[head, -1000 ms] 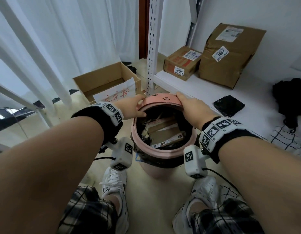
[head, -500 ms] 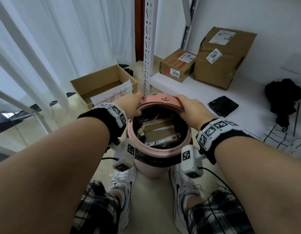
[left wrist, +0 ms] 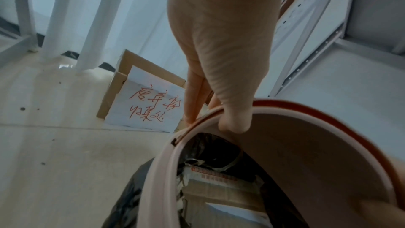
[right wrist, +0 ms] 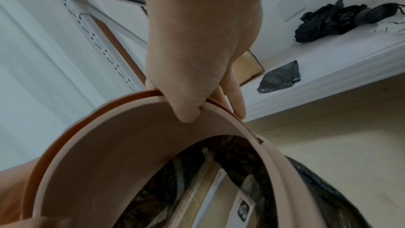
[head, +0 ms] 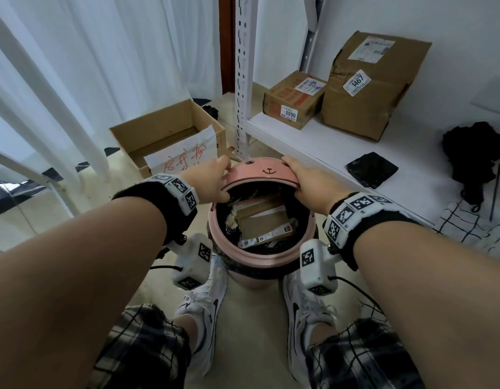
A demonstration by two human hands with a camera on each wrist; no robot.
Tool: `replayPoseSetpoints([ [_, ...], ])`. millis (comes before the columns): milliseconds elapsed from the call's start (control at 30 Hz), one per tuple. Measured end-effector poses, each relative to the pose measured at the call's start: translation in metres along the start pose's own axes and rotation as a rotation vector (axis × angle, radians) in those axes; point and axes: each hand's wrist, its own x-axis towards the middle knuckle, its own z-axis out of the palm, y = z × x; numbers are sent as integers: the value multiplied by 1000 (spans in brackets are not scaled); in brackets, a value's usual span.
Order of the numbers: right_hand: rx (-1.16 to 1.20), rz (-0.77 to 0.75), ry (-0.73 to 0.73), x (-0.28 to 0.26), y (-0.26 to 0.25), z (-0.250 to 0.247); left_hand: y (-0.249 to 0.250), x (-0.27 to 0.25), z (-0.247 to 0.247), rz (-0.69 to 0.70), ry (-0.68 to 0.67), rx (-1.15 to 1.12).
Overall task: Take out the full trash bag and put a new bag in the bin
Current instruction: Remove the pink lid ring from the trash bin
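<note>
A pink round bin [head: 260,259] stands on the floor between my feet, lined with a black trash bag [head: 234,265] full of cardboard and wrappers [head: 264,223]. Its pink lid [head: 261,174], with a small face on it, is tilted up at the far side. My left hand [head: 212,181] pinches the lid's left edge [left wrist: 210,115], thumb underneath. My right hand [head: 310,181] pinches the right edge [right wrist: 210,105] the same way. A folded black bag [head: 372,169] lies on the white shelf [head: 327,153] to the right, also seen from the right wrist, folded bag [right wrist: 279,77].
An open cardboard box [head: 164,136] with a handwritten sheet sits on the floor at the left, beside white curtains [head: 75,80]. A slotted shelf post [head: 243,80] rises just behind the bin. Two parcels [head: 341,88] and a black umbrella [head: 476,161] rest on the shelf.
Both hands have raised the lid further off the bin's rim, opening it wider. My feet have moved in on both sides of the bin.
</note>
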Motion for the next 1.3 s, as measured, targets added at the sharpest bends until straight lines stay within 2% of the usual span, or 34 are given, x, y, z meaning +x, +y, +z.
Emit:
replayPoseSetpoints([
  [200, 17, -26, 48, -2, -5, 3, -2, 0, -1, 0, -20, 4],
  [333, 26, -26, 144, -2, 0, -8, -2, 3, -9, 21, 102, -81],
  [433, -3, 30, 147, -6, 4, -15, -2, 2, -5, 8, 98, -165],
  [567, -1, 25, 135, -2, 1, -3, -6, -3, 25, -139, 2, -305],
  [667, 46, 29, 170, 3, 4, 6, -4, -7, 51, -324, -63, -460],
  [767, 78, 65, 200, 0, 8, 18, 2, -13, 75, -421, -1, -626],
  [833, 129, 124, 319, -7, 6, 22, 2, -15, 84, -454, 47, -656],
  [900, 42, 194, 472, -17, -6, 23, 3, -15, 87, -472, 49, -700],
  [933, -16, 218, 502, -23, -14, 25, 3, -17, 87, -475, 36, -725],
  [967, -31, 237, 472, -28, -22, 29, 3, -19, 88, -472, 34, -780],
  [1033, 53, 220, 271, -39, -36, 48, 2, -23, 90, -463, 56, -927],
  [1100, 124, 117, 13, -48, -47, 73, 4, -30, 92, -447, 83, -1046],
  [1167, 0, 6, -174, -52, -57, 92, 4, -33, 95, -436, 92, -1138],
  [1200, -85, -45, -205, -51, -61, 99, 4, -35, 96, -430, 86, -1173],
  [1300, -184, -107, -151, -41, -67, 97, 12, -38, 94, -407, 73, -1326],
])
